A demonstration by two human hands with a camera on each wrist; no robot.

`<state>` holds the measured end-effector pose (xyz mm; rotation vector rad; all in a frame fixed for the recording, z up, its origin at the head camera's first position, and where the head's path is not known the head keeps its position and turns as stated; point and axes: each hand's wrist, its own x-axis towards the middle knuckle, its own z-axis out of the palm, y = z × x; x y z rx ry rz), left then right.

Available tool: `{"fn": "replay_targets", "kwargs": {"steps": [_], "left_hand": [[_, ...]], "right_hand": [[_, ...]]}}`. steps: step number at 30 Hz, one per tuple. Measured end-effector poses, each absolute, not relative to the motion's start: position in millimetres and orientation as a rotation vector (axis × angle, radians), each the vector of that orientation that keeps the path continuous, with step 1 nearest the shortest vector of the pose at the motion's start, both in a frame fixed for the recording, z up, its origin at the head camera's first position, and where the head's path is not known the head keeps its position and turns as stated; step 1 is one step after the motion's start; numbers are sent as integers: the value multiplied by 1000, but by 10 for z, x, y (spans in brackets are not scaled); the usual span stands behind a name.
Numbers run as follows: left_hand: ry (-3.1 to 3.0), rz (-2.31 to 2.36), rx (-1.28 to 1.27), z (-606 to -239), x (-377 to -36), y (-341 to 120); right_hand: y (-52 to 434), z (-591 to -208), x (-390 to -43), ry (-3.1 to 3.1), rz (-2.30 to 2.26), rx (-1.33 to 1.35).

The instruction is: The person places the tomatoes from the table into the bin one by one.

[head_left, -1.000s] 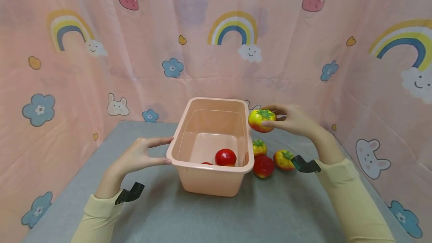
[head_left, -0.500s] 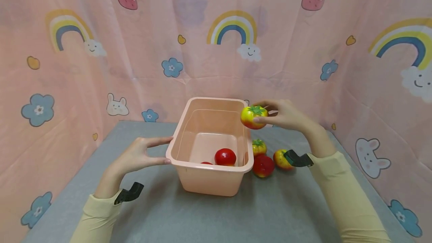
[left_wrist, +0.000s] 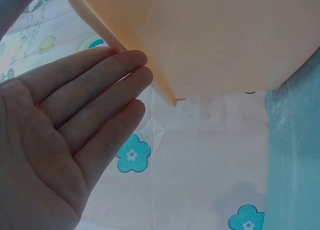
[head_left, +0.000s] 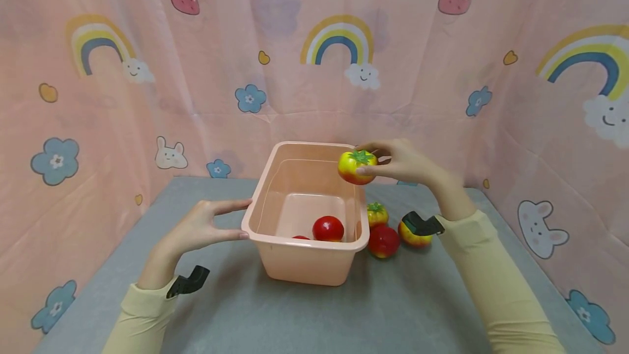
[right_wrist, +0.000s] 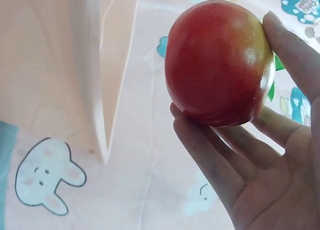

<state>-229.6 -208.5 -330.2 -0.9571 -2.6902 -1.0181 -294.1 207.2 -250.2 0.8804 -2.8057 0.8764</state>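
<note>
My right hand (head_left: 400, 163) pinches a yellow-and-red tomato (head_left: 355, 168) with a green leafy top, between thumb and fingers. In the head view the tomato overlaps the right rim of a pink plastic basin (head_left: 307, 260), near its far corner. The right wrist view shows the red underside of the tomato (right_wrist: 217, 65), apart from the basin wall (right_wrist: 45, 55). My left hand (head_left: 203, 228) touches the basin's left rim with fingers extended. In the left wrist view, the fingers (left_wrist: 100, 98) lie straight against the basin (left_wrist: 210, 40). Inside the basin, a red tomato (head_left: 328, 229) shows beside another red piece (head_left: 301, 237), mostly hidden.
Right of the basin, a yellow-green tomato (head_left: 377, 214), a red tomato (head_left: 384, 241) and a yellow-red tomato (head_left: 414, 236) lie on the grey tabletop (head_left: 314, 318). A patterned pink curtain (head_left: 206, 59) encloses the back and sides.
My right hand has carried the tomato leftward and slightly up, from beside the basin to its right rim. The left hand and basin have stayed put.
</note>
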Motion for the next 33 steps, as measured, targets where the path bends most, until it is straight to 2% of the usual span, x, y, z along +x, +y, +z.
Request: {"fn": "replay_targets", "kwargs": {"steps": [33], "left_hand": [[-2691,-995,-954,-3307,-2302,-2087]], "right_hand": [[1687,-2378,-3128,-2844,792,987]]}}
